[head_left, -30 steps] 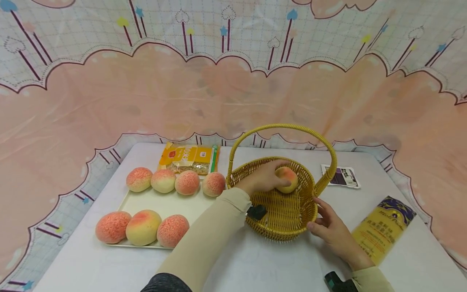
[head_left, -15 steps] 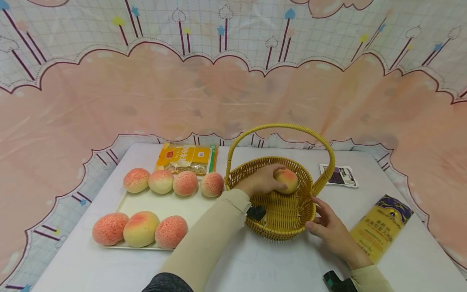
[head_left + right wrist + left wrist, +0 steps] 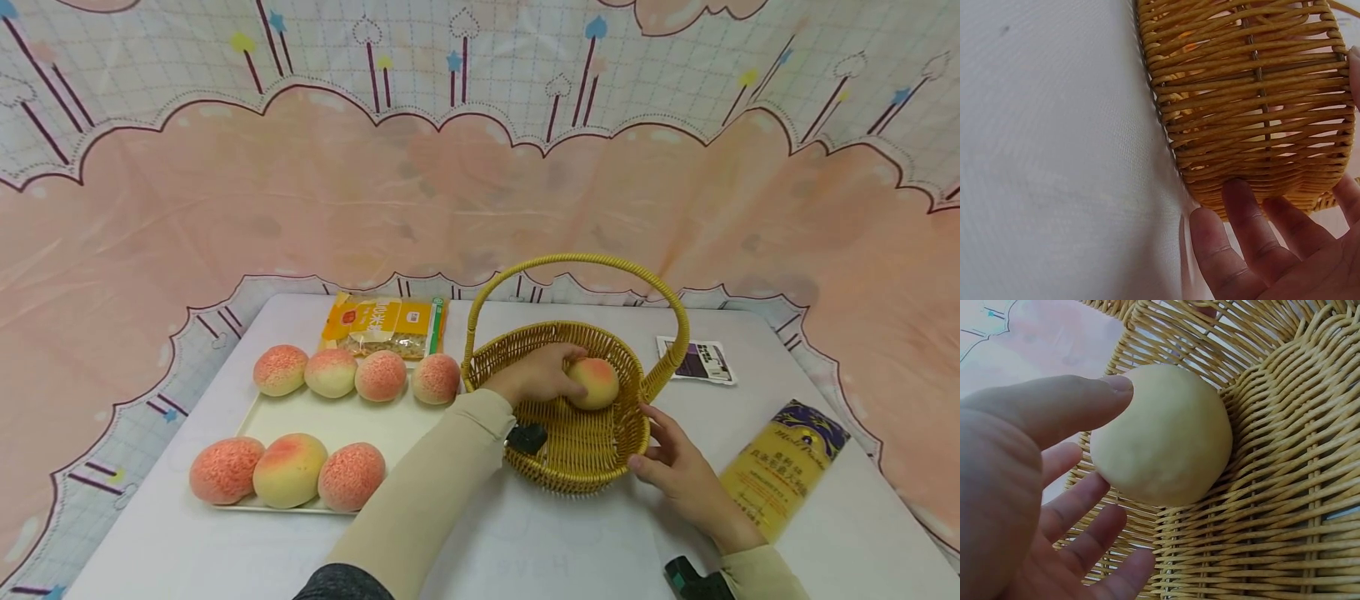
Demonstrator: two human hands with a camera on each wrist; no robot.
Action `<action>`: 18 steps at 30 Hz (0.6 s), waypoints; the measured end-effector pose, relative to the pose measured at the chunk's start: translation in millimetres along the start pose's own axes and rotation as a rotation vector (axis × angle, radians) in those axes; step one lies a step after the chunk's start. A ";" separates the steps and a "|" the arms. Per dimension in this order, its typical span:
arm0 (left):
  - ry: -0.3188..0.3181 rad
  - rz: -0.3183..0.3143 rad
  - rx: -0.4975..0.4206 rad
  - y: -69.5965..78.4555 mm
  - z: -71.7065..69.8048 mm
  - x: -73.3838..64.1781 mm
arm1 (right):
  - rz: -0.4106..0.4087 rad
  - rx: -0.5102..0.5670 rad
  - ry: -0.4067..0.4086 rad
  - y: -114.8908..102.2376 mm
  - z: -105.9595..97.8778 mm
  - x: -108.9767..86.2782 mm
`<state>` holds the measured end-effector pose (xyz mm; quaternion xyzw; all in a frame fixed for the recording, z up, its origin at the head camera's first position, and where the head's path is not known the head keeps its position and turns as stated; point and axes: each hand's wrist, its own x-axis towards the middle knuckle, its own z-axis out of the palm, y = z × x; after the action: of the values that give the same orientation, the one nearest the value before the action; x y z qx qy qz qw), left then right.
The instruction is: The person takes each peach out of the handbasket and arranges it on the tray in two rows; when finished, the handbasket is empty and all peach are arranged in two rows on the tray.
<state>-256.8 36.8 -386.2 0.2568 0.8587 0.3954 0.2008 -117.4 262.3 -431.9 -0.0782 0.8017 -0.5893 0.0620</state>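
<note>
The left hand [image 3: 542, 375] reaches into a yellow wicker basket [image 3: 577, 437] with a tall arched handle. Beside its fingertips sits a yellow peach [image 3: 596, 385] with a red blush, at the basket's far right. In the left wrist view the thumb overlaps the peach [image 3: 1169, 440], while the other fingers are spread apart and relaxed, loosely beside it. At the basket's front right, the right hand [image 3: 684, 479] holds the rim, thumb toward the front. The right wrist view shows its fingers [image 3: 1250, 228] bent against the outside of the woven wall [image 3: 1254, 106].
On the left, a cream tray [image 3: 315, 417] bears several peaches [image 3: 291, 469] in two rows. An orange food packet [image 3: 386, 327] lies behind it. Right of the basket are a small purple-and-white sachet [image 3: 701, 360] and a gold packet [image 3: 783, 471].
The peach has shifted slightly right and toward the viewer inside the basket. The left hand's fingers have loosened around it. The right hand stays at the basket rim.
</note>
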 end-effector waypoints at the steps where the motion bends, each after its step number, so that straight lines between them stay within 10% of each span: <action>1: -0.001 -0.001 0.007 0.1 0.2 0.4 | 0.000 0.001 0.001 0.0 0.0 0.2; 18: 0.012 -0.048 -0.016 5.6 13.2 5.0 | 0.008 -0.021 0.007 1.7 1.2 1.4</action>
<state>-251.9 50.5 -390.6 0.2323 0.8626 0.3989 0.2070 -118.6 261.4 -433.9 -0.0736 0.8085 -0.5807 0.0609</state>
